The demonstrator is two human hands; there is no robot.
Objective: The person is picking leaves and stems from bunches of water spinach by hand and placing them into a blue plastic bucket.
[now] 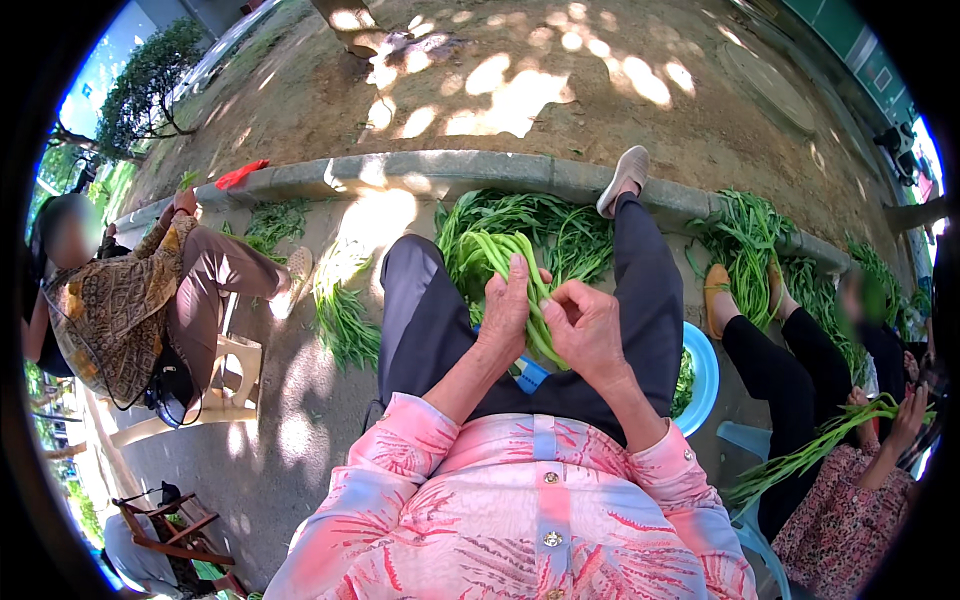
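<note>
The dirt ground (300, 110) takes up the far area. Pavement (310, 420) lies on the near side, with sun patches on both. A curb (450, 175) separates the two surfaces.

One co-worker (120, 300) sits at the left on a beige stool (235, 370). A second co-worker (840, 520), seated at the right, holds long green stalks (800, 455).

A heap (575, 240) of leafy greens lies against the curb, beyond the wearer's knees. A smaller pile (345, 315) lies on the pavement, outside the left knee. A blue basin (714, 375), containing greens, is located beside the right thigh. A red cloth (242, 174) rests on the curb at the left.

The bunch (490, 250) of pale green stalks is positioned above the lap, between the two hands; its upper part bends over in a loop.

Left hand (505, 318): holds the bunch, thumb pressed along the near side; its other fingers are mostly hidden. Right hand (590, 335): thumb and forefinger pinch the right edge of the bunch; the remaining fingers are curled. The number of stalks pinched cannot be told.
</note>
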